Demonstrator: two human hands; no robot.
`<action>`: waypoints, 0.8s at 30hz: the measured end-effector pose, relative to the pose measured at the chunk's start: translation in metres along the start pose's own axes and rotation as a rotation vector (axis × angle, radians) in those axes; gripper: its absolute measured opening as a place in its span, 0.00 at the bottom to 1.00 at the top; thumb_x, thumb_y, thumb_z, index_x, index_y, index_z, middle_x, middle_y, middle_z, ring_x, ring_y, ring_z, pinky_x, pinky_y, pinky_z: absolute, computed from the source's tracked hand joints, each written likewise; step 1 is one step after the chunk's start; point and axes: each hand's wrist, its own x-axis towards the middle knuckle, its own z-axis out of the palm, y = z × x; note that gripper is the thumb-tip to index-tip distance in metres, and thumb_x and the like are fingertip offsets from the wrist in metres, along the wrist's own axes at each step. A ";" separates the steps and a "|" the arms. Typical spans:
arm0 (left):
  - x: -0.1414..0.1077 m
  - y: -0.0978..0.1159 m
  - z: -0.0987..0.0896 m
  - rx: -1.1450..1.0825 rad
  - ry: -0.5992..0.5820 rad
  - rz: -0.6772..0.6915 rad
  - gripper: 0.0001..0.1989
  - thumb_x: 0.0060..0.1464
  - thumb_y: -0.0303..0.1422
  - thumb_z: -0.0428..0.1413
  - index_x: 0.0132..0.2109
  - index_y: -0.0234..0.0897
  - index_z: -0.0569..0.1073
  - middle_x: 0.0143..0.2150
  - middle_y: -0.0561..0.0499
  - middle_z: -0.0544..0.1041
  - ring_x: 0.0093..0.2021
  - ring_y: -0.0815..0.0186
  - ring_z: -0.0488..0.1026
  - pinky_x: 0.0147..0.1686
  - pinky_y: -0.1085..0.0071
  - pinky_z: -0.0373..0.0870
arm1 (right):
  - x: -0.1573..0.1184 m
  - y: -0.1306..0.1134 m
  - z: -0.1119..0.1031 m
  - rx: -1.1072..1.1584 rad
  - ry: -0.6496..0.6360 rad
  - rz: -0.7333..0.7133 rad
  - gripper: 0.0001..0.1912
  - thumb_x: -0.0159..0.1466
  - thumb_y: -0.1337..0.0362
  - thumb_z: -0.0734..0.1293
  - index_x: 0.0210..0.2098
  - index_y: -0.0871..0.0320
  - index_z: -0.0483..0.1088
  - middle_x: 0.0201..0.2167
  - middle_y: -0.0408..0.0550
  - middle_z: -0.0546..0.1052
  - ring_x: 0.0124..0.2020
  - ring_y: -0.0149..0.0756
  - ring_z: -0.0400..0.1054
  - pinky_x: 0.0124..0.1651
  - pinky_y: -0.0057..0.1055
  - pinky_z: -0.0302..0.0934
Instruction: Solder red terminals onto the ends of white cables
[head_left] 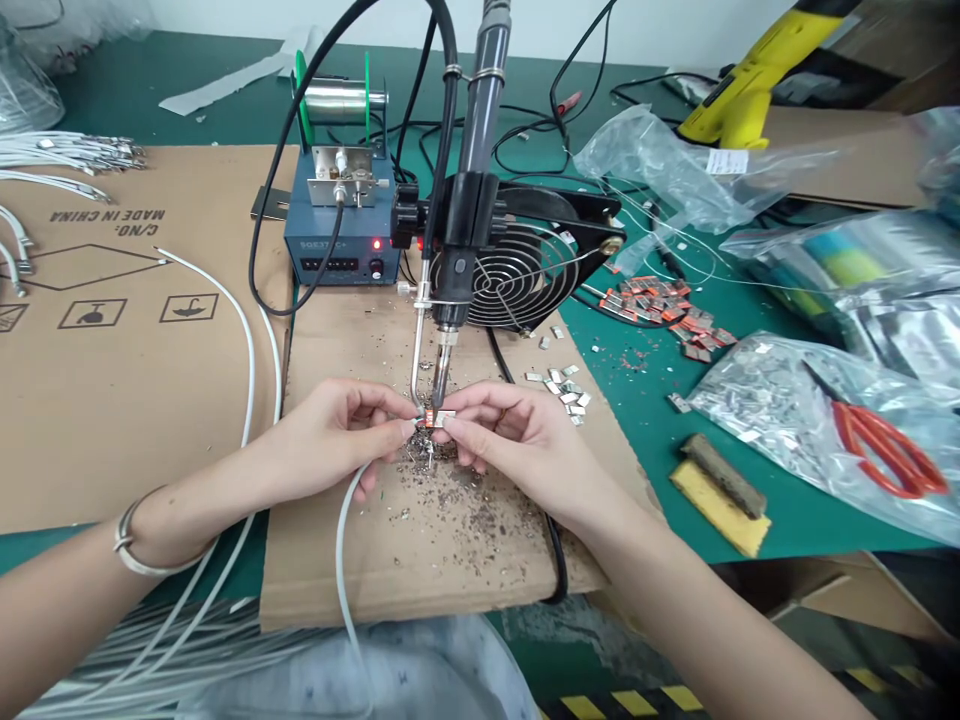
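Observation:
My left hand (341,435) pinches the end of a white cable (343,560), which hangs down over the cardboard's front edge. Between thumb and fingers, my right hand (510,435) grips a small metal USB connector (444,419) with an orange part on its left. Cable end and connector meet under the tip of a soldering iron (444,365), clamped upright in a stand. A thin metal solder feed tube (417,360) comes down beside the tip. Fingertips partly hide the joint. Solder crumbs (472,520) litter the cardboard below.
Behind stands a blue solder feeder (341,245) with a solder spool (334,100), beside a black fan (517,265). Loose connectors (566,388) lie right, with orange-marked ones (652,300) beyond. Red-handled cutters (885,450) rest on a bag of metal parts (772,390). Finished-looking cables (67,150) lie left.

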 end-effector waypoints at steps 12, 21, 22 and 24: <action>-0.004 0.005 0.004 -0.014 0.000 0.010 0.10 0.54 0.32 0.52 0.37 0.26 0.65 0.20 0.57 0.63 0.15 0.78 0.62 0.16 0.82 0.62 | -0.002 -0.002 -0.002 0.112 -0.034 -0.042 0.04 0.56 0.70 0.68 0.33 0.62 0.71 0.26 0.45 0.75 0.25 0.19 0.67 0.25 0.10 0.60; -0.001 0.005 0.002 -0.029 0.027 -0.017 0.09 0.54 0.31 0.52 0.37 0.27 0.64 0.22 0.57 0.64 0.16 0.77 0.63 0.15 0.81 0.63 | 0.001 -0.002 0.001 0.108 0.014 -0.035 0.05 0.55 0.70 0.68 0.33 0.63 0.70 0.26 0.45 0.75 0.24 0.20 0.67 0.23 0.10 0.59; -0.001 0.005 0.003 -0.033 0.026 -0.018 0.09 0.54 0.30 0.52 0.38 0.27 0.64 0.22 0.57 0.64 0.16 0.77 0.63 0.15 0.81 0.63 | 0.000 -0.002 0.001 0.110 0.010 -0.037 0.05 0.55 0.70 0.68 0.33 0.63 0.70 0.26 0.45 0.75 0.24 0.20 0.67 0.23 0.10 0.59; -0.001 0.006 0.003 -0.037 0.028 -0.009 0.09 0.54 0.30 0.52 0.38 0.26 0.64 0.22 0.57 0.64 0.16 0.77 0.63 0.15 0.81 0.63 | -0.001 -0.001 0.000 0.112 0.000 -0.047 0.05 0.55 0.70 0.68 0.33 0.63 0.71 0.26 0.45 0.75 0.25 0.20 0.68 0.24 0.10 0.59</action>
